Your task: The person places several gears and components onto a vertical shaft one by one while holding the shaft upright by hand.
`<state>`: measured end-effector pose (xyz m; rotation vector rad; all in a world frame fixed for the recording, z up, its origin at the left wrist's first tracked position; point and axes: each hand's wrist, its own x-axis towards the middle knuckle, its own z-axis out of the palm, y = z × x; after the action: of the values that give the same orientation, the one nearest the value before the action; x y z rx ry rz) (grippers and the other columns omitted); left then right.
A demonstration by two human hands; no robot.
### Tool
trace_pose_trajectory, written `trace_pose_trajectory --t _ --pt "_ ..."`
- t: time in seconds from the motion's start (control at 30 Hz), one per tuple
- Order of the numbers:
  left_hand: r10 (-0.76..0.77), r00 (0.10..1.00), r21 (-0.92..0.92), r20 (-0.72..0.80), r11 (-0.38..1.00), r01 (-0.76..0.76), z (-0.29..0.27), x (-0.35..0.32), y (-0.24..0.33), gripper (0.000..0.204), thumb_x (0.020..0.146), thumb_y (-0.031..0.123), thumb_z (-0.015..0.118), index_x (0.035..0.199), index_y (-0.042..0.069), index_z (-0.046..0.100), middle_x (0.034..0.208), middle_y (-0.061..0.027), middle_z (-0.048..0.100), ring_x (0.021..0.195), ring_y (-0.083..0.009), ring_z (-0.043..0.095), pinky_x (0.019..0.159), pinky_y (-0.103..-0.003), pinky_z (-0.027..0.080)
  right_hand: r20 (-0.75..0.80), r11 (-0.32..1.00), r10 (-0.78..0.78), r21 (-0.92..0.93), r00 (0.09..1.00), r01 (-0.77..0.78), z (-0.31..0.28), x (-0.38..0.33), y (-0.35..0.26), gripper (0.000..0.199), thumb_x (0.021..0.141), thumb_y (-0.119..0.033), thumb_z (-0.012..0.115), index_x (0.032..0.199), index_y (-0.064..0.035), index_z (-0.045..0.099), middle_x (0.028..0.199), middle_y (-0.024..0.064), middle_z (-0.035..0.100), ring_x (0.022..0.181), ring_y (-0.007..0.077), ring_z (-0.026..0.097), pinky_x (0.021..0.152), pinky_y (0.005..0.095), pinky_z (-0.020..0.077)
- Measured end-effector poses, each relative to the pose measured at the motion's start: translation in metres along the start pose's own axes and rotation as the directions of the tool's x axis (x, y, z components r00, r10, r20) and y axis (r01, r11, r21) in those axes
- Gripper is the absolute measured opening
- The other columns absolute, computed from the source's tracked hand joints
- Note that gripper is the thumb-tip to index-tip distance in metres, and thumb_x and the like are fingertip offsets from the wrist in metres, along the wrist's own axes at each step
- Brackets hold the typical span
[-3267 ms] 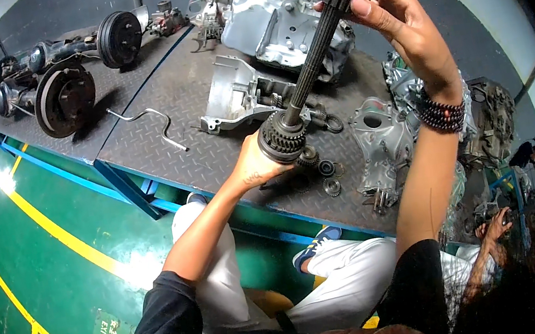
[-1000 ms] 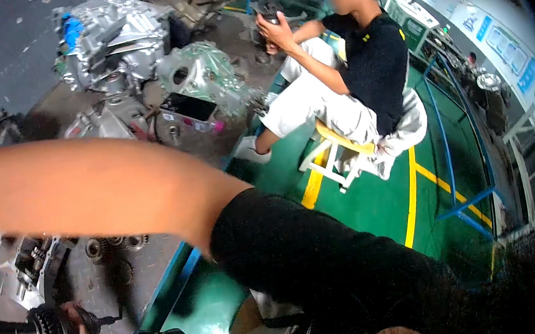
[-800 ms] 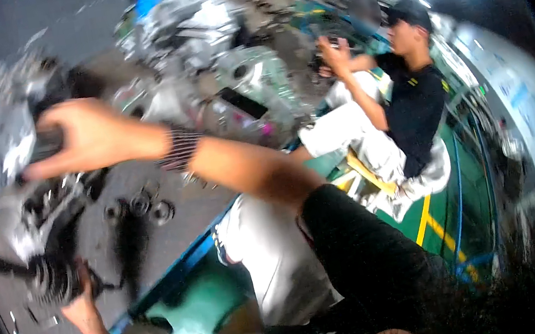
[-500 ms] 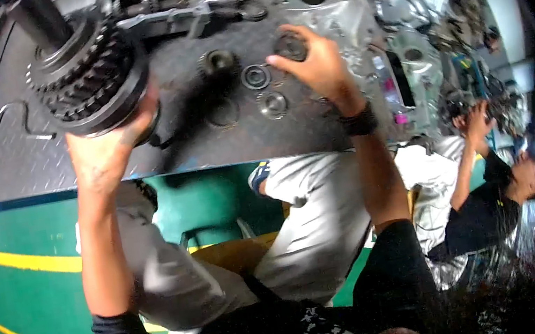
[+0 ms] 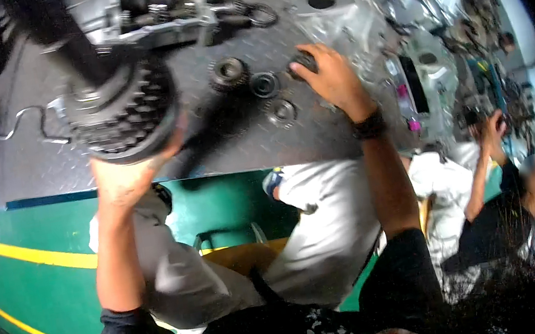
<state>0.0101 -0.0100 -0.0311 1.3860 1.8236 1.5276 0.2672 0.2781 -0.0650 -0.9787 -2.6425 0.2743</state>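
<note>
My left hand (image 5: pixel 125 180) grips a large gear shaft (image 5: pixel 124 113) from below, fingers wrapped round its lower end. The shaft carries stacked toothed gears and leans up and to the left above the table. My right hand (image 5: pixel 337 81) pinches a small dark gear (image 5: pixel 303 65) between thumb and fingers, low over the table; the fingers partly cover it. Between the hands lie a thick gear (image 5: pixel 229 74), a dark ring (image 5: pixel 264 85) and a thin toothed ring (image 5: pixel 282 113).
An open metal housing (image 5: pixel 160 11) stands at the back of the dark metal table (image 5: pixel 320 140). A bent rod (image 5: pixel 40 120) lies left. Clear plastic bags (image 5: pixel 345 19) and a phone (image 5: pixel 413 82) are on the right. A co-worker's hand (image 5: pixel 493 129) handles parts at far right.
The gear shaft has tilted further, hiding more of its lower end and my left fingers. My right hand has turned and covers more of the small gear. The whole view has shifted slightly.
</note>
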Motion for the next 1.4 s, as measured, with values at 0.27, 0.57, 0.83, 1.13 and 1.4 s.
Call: trace_pose_trajectory --t 0.27,0.57,0.83,1.13,1.4 --pt "-0.015 0.998 -0.253 -0.065 0.967 -0.002 0.003 0.007 0.034 0.061 0.063 0.009 0.094 0.117 -0.001 0.069 0.109 -0.0059 0.076 0.098 -0.0134 0.069 0.094 -0.033 0.056 0.007 0.996 0.014 0.089 1.000 -0.014 0.003 -0.003 0.001 0.041 0.100 -0.034 0.069 0.130 -0.0059 0.068 0.127 0.0180 0.070 0.115 0.0405 0.067 0.101 0.0454 0.0513" --pt "0.003 1.000 -0.358 -0.018 0.934 -0.009 0.008 0.010 0.042 0.066 0.063 0.010 0.094 0.122 -0.001 0.067 0.112 -0.0081 0.076 0.100 -0.0150 0.069 0.096 -0.034 0.055 -0.020 0.991 0.113 0.075 0.993 -0.111 0.006 -0.008 0.024 0.041 0.102 -0.035 0.066 0.130 -0.0043 0.068 0.131 0.0191 0.068 0.119 0.0403 0.066 0.102 0.0463 0.0510" --pt "0.132 0.986 -0.259 -0.099 0.953 -0.154 -0.002 0.009 -0.001 0.024 0.090 0.002 0.073 0.114 0.001 0.067 0.103 -0.0107 0.070 0.098 -0.0236 0.067 0.093 -0.041 0.056 -0.078 0.997 0.035 0.077 0.996 -0.029 0.019 0.002 0.012 0.034 0.103 -0.031 0.057 0.120 -0.0059 0.072 0.120 0.0198 0.072 0.109 0.0421 0.069 0.096 0.0511 0.0555" --pt "0.069 0.991 -0.291 -0.111 0.952 -0.098 -0.005 0.020 0.004 0.042 0.088 0.008 0.075 0.125 -0.001 0.057 0.101 -0.0106 0.065 0.099 -0.0277 0.066 0.091 -0.048 0.057 0.023 0.989 0.130 0.068 0.991 -0.131 0.007 -0.004 0.009 0.031 0.100 -0.027 0.061 0.125 -0.0099 0.070 0.124 0.0182 0.070 0.109 0.0442 0.067 0.095 0.0519 0.0540" --pt "0.018 0.994 -0.127 -0.106 0.991 -0.031 -0.011 0.013 0.005 0.033 0.078 0.010 0.088 0.108 0.004 0.076 0.102 -0.0030 0.077 0.094 -0.0139 0.071 0.089 -0.033 0.058 0.026 0.991 0.078 0.109 0.997 -0.080 0.009 0.001 0.012 0.037 0.103 -0.033 0.061 0.127 -0.0072 0.069 0.130 0.0185 0.068 0.115 0.0424 0.066 0.099 0.0474 0.0531"
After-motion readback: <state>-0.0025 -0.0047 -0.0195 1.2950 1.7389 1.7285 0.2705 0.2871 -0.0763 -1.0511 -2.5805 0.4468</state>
